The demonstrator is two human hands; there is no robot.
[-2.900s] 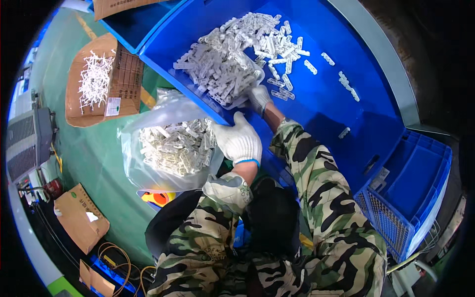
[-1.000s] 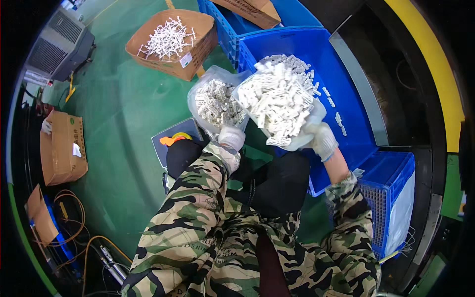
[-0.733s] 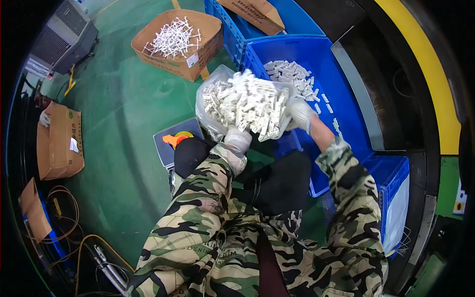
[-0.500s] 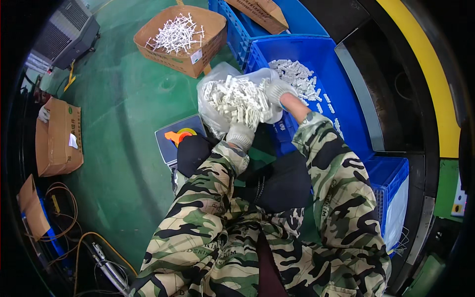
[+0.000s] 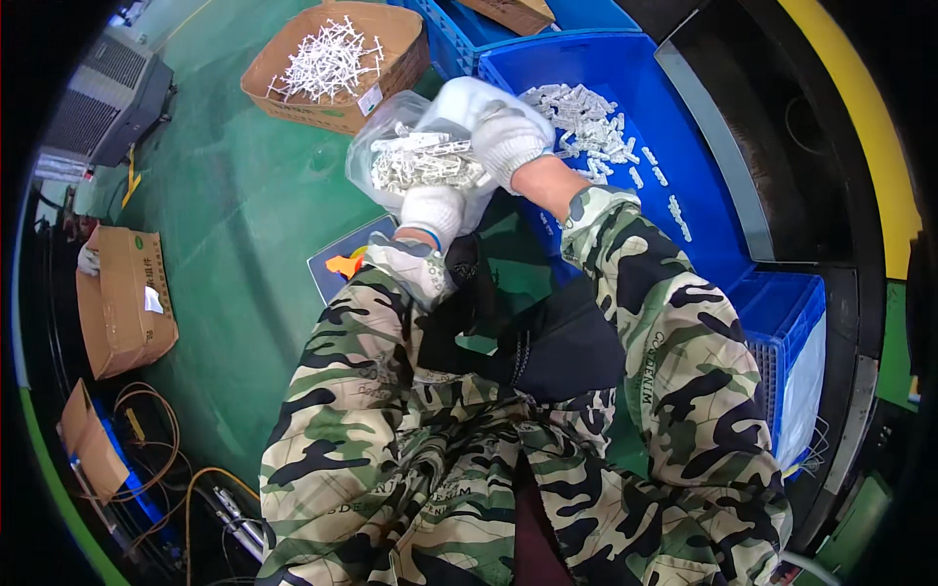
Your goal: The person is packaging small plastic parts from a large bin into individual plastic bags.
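Note:
A clear plastic bag [image 5: 361, 156] is spread open in front of me, with many small white plastic parts [image 5: 420, 164] heaped in it. Against its right side leans a smooth whitish tub [image 5: 469, 98], tipped over toward the bag. My right hand [image 5: 510, 142], in a white knit glove, is closed on the tub's right edge. My left hand [image 5: 433, 210], gloved the same way, is closed at the bag's near edge; its fingertips are hidden among plastic and parts. To the right, a blue crate [image 5: 674, 186] holds a pile of similar white parts [image 5: 586, 122].
A cardboard box [image 5: 391, 73] of thin white pieces stands ahead on the green floor. An orange tape dispenser [image 5: 344, 265] lies on a flat scale-like platform [image 5: 322, 271]. Another carton [image 5: 127, 303], cables and a grey machine [image 5: 103, 98] are at left; a blue crate [image 5: 782, 342] is at right.
Both hands have moved leftward and away from me with the bag and tub. The tub has tipped so its smooth side shows, and the parts now lie in the bag's left.

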